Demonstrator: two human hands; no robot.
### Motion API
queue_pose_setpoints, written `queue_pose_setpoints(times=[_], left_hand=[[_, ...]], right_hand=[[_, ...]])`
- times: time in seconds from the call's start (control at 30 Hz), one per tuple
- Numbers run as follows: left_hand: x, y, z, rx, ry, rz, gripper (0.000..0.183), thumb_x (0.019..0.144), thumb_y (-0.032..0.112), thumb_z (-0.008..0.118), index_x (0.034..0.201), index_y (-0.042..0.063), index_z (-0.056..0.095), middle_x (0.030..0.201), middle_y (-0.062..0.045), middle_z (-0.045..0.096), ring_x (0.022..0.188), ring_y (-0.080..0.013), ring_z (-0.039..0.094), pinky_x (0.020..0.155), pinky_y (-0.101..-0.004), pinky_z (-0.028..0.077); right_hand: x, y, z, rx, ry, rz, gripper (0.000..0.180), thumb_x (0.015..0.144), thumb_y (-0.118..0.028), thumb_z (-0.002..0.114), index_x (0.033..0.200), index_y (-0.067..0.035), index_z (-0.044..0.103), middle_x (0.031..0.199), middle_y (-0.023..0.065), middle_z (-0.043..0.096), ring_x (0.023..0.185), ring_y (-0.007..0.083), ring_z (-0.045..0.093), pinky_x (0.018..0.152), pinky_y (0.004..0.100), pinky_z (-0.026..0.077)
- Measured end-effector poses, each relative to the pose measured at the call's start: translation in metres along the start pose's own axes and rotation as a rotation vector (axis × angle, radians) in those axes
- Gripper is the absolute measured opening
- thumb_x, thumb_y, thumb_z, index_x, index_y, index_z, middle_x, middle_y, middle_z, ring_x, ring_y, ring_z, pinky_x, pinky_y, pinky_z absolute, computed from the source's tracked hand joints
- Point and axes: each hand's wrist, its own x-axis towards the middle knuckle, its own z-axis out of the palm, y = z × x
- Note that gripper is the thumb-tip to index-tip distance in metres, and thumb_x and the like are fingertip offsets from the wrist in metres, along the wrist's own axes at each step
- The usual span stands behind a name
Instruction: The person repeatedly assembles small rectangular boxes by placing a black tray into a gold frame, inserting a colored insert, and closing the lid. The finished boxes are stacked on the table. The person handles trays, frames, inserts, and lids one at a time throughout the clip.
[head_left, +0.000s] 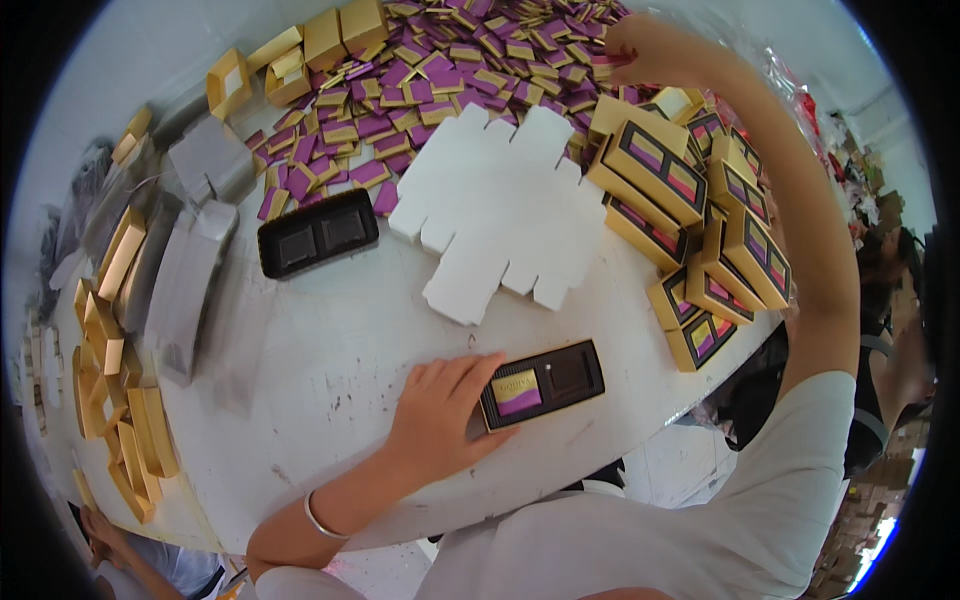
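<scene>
My left hand (450, 409) grips the left end of a gold box with a black plastic tray (574, 373), which lies on the table. One gold and purple wrapped chocolate (516, 393) fills its left compartment; the right compartment is vacant. My right hand (624, 56) reaches to the far right edge of a large heap of wrapped chocolates (450, 79), its fingers at a pink and gold piece (606, 66). Whether it grips that piece I cannot tell. White die-cut card sheets (502, 210) lie between the box and the heap, beside a vacant black tray (319, 234).
Filled gold boxes (705, 225) are stacked at the right. Gold box parts (124, 420) stand along the left, near clear plastic packaging (191, 292). Open gold boxes (289, 75) sit at the back left. Another person's hands (105, 536) show at the lower left.
</scene>
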Motion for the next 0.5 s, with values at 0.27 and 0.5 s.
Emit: queue_pose_setpoints(times=[0.27, 0.5], left_hand=[[-0.004, -0.001, 0.005, 0.045, 0.021, -0.002, 0.071, 0.066, 0.033, 0.079, 0.126, 0.008, 0.05, 0.111, -0.012, 0.056, 0.099, -0.0305, 0.052, 0.087, -0.0407, 0.04], [-0.004, 0.001, 0.008, 0.092, 0.058, 0.041, 0.072, 0.066, 0.03, 0.08, 0.126, 0.007, 0.049, 0.108, -0.01, 0.055, 0.094, -0.0274, 0.053, 0.084, -0.0382, 0.04]], right_hand=[[-0.186, -0.115, 0.094, 0.47, 0.154, -0.624, 0.042, 0.081, -0.014, 0.066, 0.121, -0.008, 0.056, 0.083, 0.0076, 0.056, 0.076, 0.0237, 0.055, 0.062, 0.0339, 0.046], [-0.215, -0.156, 0.136, 0.562, 0.304, -0.061, 0.035, 0.082, -0.033, 0.07, 0.098, -0.003, 0.059, 0.068, 0.0089, 0.056, 0.058, 0.0239, 0.055, 0.054, 0.0343, 0.043]])
